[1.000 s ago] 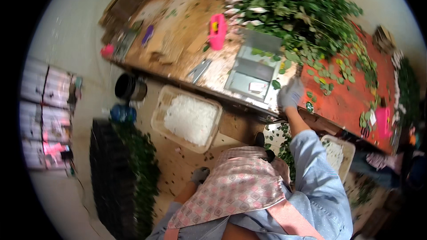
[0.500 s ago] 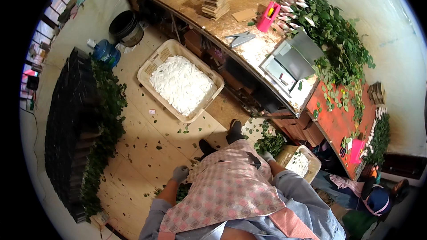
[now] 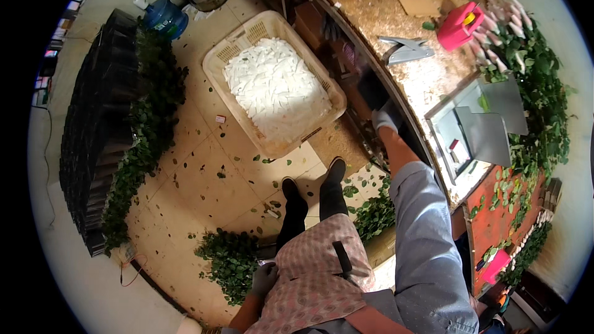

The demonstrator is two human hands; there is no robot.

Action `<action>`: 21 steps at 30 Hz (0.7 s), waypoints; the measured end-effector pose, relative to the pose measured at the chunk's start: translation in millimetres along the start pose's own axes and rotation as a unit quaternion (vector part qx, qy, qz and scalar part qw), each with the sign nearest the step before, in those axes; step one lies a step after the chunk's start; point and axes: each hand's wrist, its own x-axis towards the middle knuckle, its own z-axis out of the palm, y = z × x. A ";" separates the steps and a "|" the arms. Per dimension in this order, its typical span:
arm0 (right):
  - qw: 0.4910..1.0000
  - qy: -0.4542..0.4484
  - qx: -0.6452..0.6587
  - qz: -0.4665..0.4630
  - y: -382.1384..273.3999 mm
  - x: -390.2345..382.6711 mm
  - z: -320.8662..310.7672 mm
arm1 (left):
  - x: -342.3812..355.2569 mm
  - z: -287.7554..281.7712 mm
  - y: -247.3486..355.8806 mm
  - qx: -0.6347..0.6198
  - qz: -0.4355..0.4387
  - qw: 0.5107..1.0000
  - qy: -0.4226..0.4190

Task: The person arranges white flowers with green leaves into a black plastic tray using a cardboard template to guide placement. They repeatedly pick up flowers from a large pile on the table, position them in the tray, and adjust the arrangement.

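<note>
i see the gloved right hand (image 3: 385,117) braced on the surface (image 3: 427,80) edge, fingers' grip unclear; leaf litter (image 3: 247,167) underfoot could cause slipping.

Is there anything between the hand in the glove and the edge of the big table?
No, nothing visible. The right hand already rests against the table edge. The left hand hangs low beside the apron, near a leaf pile on the floor.
</note>
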 end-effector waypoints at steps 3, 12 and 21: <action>0.997 0.052 -0.051 -0.033 -86.7 -63.9 -38.4 | -37.4 37.1 -23.7 -0.016 -0.058 0.996 0.072; 0.980 -0.015 0.099 -0.172 -28.8 -112.7 -77.5 | -10.1 25.4 34.0 0.027 0.020 0.997 0.068; 0.735 -0.134 0.631 -0.208 -106.4 -405.4 -234.9 | -8.1 -42.6 216.4 0.201 0.378 0.876 0.220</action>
